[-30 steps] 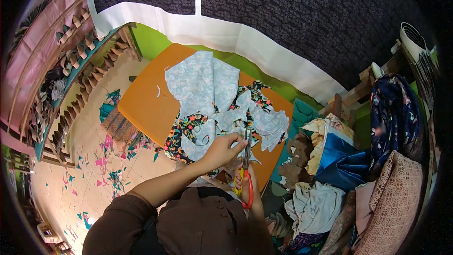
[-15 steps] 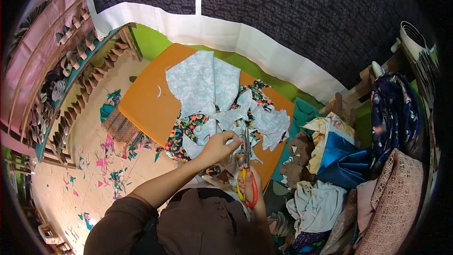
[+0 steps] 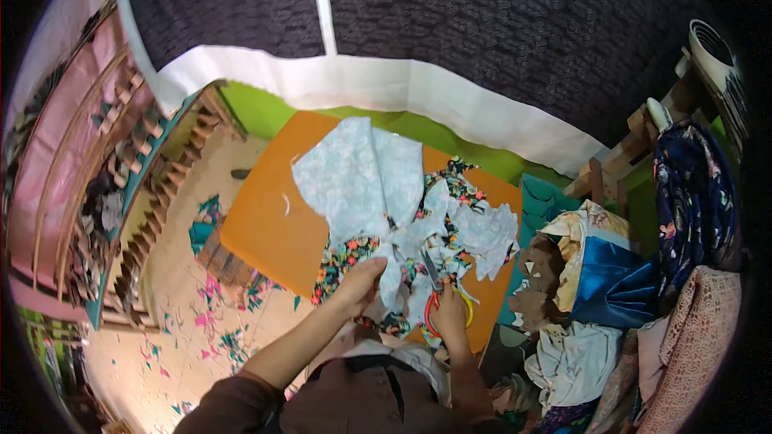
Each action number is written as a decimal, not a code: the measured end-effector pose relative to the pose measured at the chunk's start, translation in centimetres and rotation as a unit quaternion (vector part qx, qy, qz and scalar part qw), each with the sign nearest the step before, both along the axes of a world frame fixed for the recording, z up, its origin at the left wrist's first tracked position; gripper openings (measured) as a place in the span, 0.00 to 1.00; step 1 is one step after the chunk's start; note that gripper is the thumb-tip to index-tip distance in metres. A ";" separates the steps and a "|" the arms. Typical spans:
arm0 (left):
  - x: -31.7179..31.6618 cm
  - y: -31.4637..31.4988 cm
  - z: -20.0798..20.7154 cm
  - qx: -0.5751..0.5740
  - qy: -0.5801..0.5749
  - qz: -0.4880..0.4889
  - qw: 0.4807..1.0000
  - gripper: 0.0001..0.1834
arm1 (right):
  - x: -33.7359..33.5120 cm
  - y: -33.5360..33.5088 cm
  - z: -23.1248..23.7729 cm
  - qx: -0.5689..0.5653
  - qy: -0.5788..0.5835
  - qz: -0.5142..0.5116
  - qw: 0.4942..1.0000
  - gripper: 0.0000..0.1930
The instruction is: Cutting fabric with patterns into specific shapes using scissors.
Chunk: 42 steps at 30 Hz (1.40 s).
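Note:
My right hand [image 3: 452, 317] is closed round the handles of a pair of scissors [image 3: 432, 272], red on one loop and yellow on the other. Its blades point away from me, over the cloth. To the left, my left hand [image 3: 360, 288] grips an edge of floral fabric [image 3: 392, 280] whose pale underside is turned up. The rest of this fabric lies crumpled on the orange table [image 3: 269, 221], dark with bright flowers where its other face shows. A larger pale piece [image 3: 342, 177] spreads flat toward the table's far side.
Shoe forms stand in rows on a rack [image 3: 153, 185] at the left. Teal and pink scraps [image 3: 211, 305] litter the tiled floor. On the right are a shiny blue cloth [image 3: 615, 277], a pale cloth heap [image 3: 575, 362] and a dark patterned bundle [image 3: 696, 193]. A dark curtain [image 3: 498, 56] hangs behind.
My left hand has come away from beside the scissor blades and lower onto the fabric. The scissors have tilted, with their tips now further left of the handles. The whole view has shifted.

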<state>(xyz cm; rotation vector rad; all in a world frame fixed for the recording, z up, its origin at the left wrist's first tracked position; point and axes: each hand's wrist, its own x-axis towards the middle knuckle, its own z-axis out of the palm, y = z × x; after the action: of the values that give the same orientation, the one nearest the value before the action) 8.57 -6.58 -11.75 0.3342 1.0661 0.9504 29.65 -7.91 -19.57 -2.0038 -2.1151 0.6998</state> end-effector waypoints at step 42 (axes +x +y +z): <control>10.3 14.5 -7.5 0.062 -0.007 -0.039 0.997 0.09 | 1.2 10.4 -0.2 0.119 0.840 -0.422 0.319 0.23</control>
<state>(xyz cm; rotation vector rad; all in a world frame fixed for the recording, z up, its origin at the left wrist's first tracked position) 18.88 7.92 -19.30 0.4681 0.9770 0.9508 30.83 2.45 -19.81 -0.6578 0.1932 1.1189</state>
